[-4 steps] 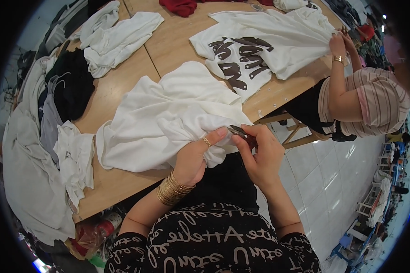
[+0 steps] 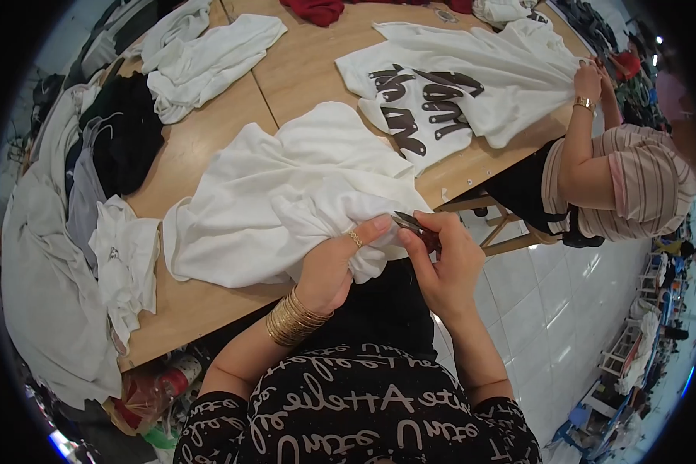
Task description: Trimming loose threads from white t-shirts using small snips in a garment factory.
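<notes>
A white garment (image 2: pixel 271 193) lies bunched on the wooden table in front of me, its near edge gathered up. My left hand (image 2: pixel 334 263) is closed on a fold of it, thumb on top, with a ring and several gold bangles on that arm. In my right hand (image 2: pixel 448 255) is a small pair of thread snips (image 2: pixel 411 224), dark metal with reddish handles. The blades point left and reach the fabric close to my left thumb tip. Whether they touch a thread is too small to see.
Across the table (image 2: pixel 201 158), a co-worker (image 2: pixel 622 178) in a striped top handles another white garment (image 2: pixel 510 93) with dark print. Black clothing (image 2: pixel 127 139), grey cloth (image 2: pixel 46 278) and a small white garment (image 2: pixel 127 259) lie at the left. White cloth (image 2: pixel 213 69) and red cloth (image 2: pixel 315 9) sit farther back.
The view has shifted slightly, moving the far garment a little rightward in the picture. My hands keep nearly the same hold on the fabric and the snips.
</notes>
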`<state>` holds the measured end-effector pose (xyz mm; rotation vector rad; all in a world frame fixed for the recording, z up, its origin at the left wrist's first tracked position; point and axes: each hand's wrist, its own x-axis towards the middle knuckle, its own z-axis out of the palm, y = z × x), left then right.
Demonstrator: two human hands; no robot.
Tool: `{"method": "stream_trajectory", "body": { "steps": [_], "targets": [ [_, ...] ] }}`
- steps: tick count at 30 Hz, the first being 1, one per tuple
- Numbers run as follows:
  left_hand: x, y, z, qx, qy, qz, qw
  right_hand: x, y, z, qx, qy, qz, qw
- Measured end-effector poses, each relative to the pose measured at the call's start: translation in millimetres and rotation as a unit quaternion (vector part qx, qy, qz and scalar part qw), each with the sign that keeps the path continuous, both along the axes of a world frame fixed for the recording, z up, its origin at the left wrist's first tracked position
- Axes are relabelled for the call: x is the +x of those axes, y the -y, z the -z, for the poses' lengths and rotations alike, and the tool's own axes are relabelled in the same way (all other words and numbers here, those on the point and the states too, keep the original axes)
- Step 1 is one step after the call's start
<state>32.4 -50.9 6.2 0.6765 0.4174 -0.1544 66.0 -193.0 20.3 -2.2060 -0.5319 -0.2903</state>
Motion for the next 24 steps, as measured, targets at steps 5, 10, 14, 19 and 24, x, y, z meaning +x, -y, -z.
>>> {"method": "stream_trajectory", "body": {
  "steps": [5,10,14,19,24],
  "targets": [
    [-5,-6,5,0.000,0.000,-0.007,1.000,-2,-8,-3,0.001,-0.055,-0.014,0.998],
    [-9,-9,6,-0.012,0.016,0.016,1.000,1,-20,-4,0.173,-0.185,-0.023,0.967],
    [10,-38,-17,0.248,-0.019,0.245,0.937,26,6,-19,0.143,-0.159,-0.029,0.976],
    [42,-114,-94,0.623,0.363,0.060,0.690,82,3,-99,0.227,-0.009,-0.036,0.973],
    [71,-154,-130,0.611,0.447,0.050,0.652,152,-26,-173,0.231,0.064,-0.169,0.956]
  ]
}}
